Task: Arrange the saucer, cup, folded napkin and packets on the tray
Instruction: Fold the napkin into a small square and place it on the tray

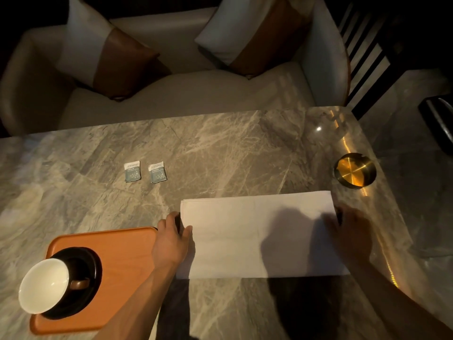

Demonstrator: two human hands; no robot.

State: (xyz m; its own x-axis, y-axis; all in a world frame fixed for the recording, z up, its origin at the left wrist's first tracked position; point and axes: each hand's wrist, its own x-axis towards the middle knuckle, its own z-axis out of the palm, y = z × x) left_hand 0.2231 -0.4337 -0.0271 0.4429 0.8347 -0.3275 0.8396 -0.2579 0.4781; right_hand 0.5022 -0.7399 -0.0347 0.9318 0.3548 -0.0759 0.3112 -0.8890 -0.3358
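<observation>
An orange tray lies at the near left of the marble table. On its left end a dark saucer carries a cup with a white inside and a brown handle. A white napkin, folded into a wide rectangle, lies flat to the right of the tray. My left hand grips the napkin's left edge, thumb on top. My right hand holds its right edge. Two small grey-blue packets lie side by side farther back on the table.
A round brass ashtray stands near the table's right edge. Beyond the far edge is a pale sofa with two white-and-brown cushions. A dark object sits on another surface at the far right.
</observation>
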